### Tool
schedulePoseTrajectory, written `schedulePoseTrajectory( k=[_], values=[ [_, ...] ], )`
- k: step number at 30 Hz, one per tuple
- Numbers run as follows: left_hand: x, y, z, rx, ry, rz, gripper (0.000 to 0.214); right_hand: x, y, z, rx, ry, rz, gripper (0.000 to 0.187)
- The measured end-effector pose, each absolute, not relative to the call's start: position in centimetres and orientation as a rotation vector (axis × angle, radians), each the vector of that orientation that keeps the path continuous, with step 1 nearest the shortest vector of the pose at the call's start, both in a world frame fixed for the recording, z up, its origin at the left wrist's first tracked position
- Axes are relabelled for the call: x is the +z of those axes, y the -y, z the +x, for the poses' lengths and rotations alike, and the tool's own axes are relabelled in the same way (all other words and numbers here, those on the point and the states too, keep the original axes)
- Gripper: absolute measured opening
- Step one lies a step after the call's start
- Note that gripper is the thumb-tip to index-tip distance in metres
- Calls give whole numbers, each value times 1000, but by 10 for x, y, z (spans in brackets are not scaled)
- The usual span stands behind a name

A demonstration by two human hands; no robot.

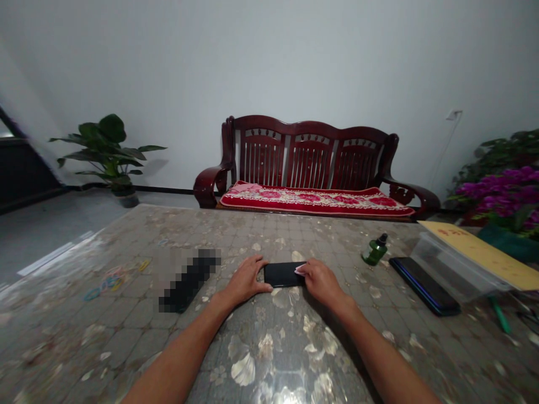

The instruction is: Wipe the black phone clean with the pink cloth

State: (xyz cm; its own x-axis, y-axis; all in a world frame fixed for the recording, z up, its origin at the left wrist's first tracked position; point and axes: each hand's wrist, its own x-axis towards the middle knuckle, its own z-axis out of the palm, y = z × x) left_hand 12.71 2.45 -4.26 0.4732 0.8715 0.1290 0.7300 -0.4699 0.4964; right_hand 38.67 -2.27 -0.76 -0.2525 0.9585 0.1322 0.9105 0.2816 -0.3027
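A black phone (283,274) lies flat on the patterned table (261,348) in front of me. My left hand (245,280) grips its left end, with the thumb along the near edge and the fingers on the far edge. My right hand (320,279) rests at the phone's right end, its fingers pinched on a small white piece (300,270) that touches the screen. What the white piece is I cannot make out.
A second dark phone (423,284) lies to the right beside a clear plastic box (455,268) with a yellow envelope (484,252) on top. A small green bottle (374,251) stands near them. A blurred dark object (189,280) and coloured rubber bands (110,279) lie left. A wooden bench (311,168) stands behind.
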Motion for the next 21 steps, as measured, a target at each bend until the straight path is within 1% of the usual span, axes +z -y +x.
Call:
schedulePoseTrajectory(
  k=[4,6,11,17,21],
  values=[
    [-47,-26,127,557,-1334,2339,70,-4,12,385,140,2183,-1877,34],
    [-49,-27,126,581,-1324,2335,70,-3,10,371,142,2224,-1844,36],
    [-51,-28,125,588,-1318,2340,72,-4,14,347,223,2398,-1598,36],
    [-49,-26,125,590,-1306,2356,72,0,8,344,179,2295,-1810,34],
    [-53,-28,125,607,-1311,2352,72,-1,9,325,198,2396,-1626,35]
  ],
)
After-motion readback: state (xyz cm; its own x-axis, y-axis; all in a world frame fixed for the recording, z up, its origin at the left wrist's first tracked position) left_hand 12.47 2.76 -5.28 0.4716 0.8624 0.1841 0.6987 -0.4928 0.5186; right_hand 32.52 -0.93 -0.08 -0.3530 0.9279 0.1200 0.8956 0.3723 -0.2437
